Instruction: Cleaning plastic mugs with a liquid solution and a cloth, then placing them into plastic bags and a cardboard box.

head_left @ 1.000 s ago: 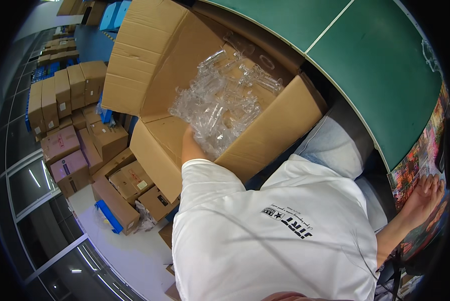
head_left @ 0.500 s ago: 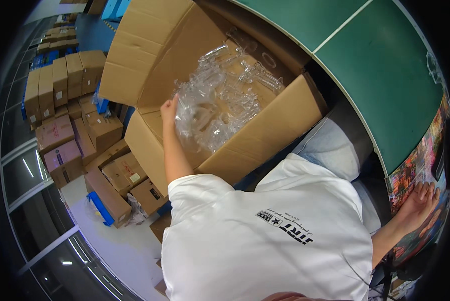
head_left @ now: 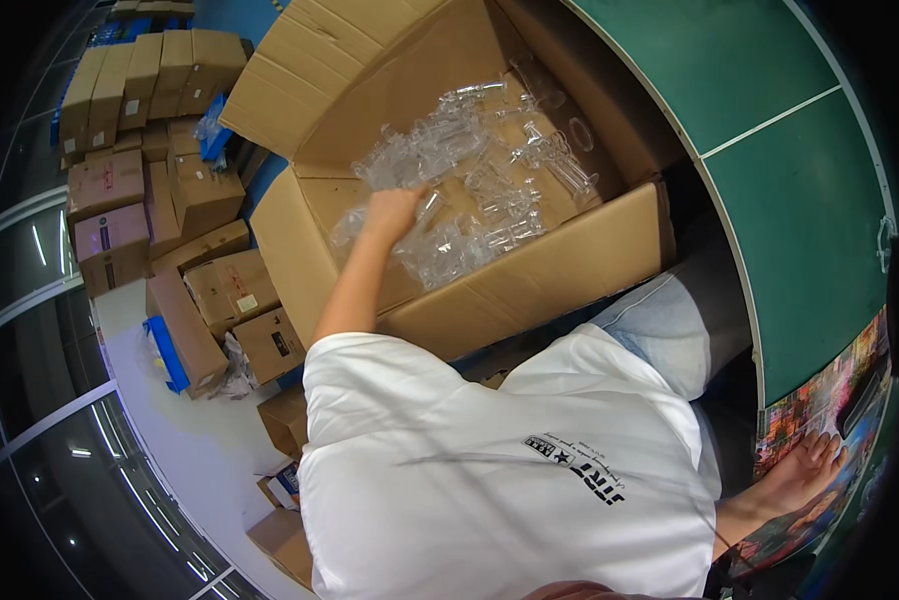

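A: Head view: left hand (head_left: 394,212) inside the open cardboard box (head_left: 569,270), fingers buried in clear plastic pieces (head_left: 469,190). Closed or open?

B: Cannot tell. Pieces heaped from twelve to three o'clock of the fingers. Right hand (head_left: 794,480) flat on the colourful sheet (head_left: 819,400).

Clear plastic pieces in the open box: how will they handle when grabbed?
The clear pieces look thin and hollow, so probably light. They lie tangled in a loose heap, so several may lift together. Glossy surfaces suggest they could slip from the left hand in the box.
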Action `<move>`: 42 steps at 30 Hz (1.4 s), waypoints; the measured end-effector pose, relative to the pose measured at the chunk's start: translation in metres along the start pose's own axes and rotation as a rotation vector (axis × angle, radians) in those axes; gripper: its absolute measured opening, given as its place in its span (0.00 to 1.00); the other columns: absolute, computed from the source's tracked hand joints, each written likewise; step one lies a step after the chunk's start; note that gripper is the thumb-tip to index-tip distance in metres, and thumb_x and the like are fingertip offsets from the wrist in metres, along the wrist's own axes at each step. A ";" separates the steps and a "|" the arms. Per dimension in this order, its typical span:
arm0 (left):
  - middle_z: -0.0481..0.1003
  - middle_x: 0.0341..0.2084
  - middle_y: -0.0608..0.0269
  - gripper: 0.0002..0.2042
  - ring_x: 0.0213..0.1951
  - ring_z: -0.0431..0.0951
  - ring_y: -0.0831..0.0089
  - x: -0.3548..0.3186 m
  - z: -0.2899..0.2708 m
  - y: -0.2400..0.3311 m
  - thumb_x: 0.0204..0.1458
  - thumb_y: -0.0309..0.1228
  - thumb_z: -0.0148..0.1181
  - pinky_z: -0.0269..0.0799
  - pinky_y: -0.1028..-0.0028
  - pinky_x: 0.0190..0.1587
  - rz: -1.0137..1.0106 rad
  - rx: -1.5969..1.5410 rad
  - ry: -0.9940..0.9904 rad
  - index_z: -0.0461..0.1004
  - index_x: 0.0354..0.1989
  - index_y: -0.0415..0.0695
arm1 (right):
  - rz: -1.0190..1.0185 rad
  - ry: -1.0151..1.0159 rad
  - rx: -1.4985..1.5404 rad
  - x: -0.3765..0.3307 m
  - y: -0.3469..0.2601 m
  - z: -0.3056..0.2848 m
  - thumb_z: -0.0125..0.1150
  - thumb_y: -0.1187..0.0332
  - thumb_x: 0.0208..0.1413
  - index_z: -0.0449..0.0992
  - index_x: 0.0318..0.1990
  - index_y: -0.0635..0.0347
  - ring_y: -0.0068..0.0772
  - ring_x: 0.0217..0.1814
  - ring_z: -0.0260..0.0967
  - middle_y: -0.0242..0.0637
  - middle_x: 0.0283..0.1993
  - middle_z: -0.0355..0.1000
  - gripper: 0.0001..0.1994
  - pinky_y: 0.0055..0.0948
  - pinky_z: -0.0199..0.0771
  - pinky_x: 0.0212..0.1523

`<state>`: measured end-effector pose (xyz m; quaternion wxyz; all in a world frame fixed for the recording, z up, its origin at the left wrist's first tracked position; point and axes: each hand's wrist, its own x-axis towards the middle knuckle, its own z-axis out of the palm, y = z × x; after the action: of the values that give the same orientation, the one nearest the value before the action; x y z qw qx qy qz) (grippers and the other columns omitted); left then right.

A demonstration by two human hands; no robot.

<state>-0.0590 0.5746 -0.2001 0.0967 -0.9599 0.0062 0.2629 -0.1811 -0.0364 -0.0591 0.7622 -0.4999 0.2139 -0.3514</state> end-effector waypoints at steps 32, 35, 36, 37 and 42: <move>0.76 0.29 0.59 0.05 0.30 0.76 0.59 0.016 -0.014 -0.032 0.41 0.29 0.56 0.71 0.65 0.31 -0.312 -0.380 0.813 0.76 0.27 0.47 | 0.034 -0.172 -0.035 0.009 -0.004 -0.026 0.47 0.74 0.56 0.63 0.45 0.64 0.27 0.37 0.60 0.41 0.40 0.67 0.10 0.26 0.60 0.40; 0.77 0.24 0.62 0.09 0.27 0.77 0.58 0.006 0.006 -0.008 0.44 0.30 0.52 0.72 0.65 0.29 -0.088 0.066 0.248 0.76 0.33 0.49 | 0.072 -0.297 0.008 0.016 -0.003 -0.036 0.47 0.73 0.56 0.61 0.47 0.64 0.28 0.41 0.63 0.41 0.41 0.68 0.11 0.27 0.61 0.43; 0.77 0.28 0.61 0.11 0.30 0.78 0.59 0.003 0.028 -0.009 0.45 0.31 0.52 0.73 0.65 0.32 -0.075 0.113 0.055 0.75 0.37 0.48 | 0.074 -0.302 0.015 0.017 -0.001 -0.037 0.47 0.73 0.56 0.61 0.47 0.64 0.28 0.41 0.63 0.41 0.41 0.68 0.11 0.27 0.61 0.43; 0.78 0.32 0.60 0.13 0.34 0.78 0.59 0.004 0.046 -0.008 0.46 0.31 0.51 0.73 0.65 0.35 -0.049 0.158 -0.140 0.75 0.41 0.47 | 0.069 -0.303 0.018 0.017 0.000 -0.036 0.47 0.73 0.56 0.61 0.47 0.64 0.28 0.40 0.63 0.41 0.41 0.68 0.12 0.27 0.61 0.43; 0.75 0.40 0.54 0.17 0.42 0.76 0.60 -0.001 0.102 -0.001 0.40 0.38 0.61 0.72 0.64 0.41 -0.091 0.107 -0.524 0.75 0.40 0.44 | 0.013 -0.108 -0.014 0.002 0.002 0.003 0.46 0.75 0.55 0.62 0.44 0.65 0.26 0.31 0.54 0.41 0.38 0.65 0.10 0.26 0.56 0.37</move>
<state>-0.1108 0.5950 -0.2858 0.1572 -0.8521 -0.0482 0.4969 -0.1770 -0.0353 -0.0596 0.7715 -0.5219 0.1781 -0.3172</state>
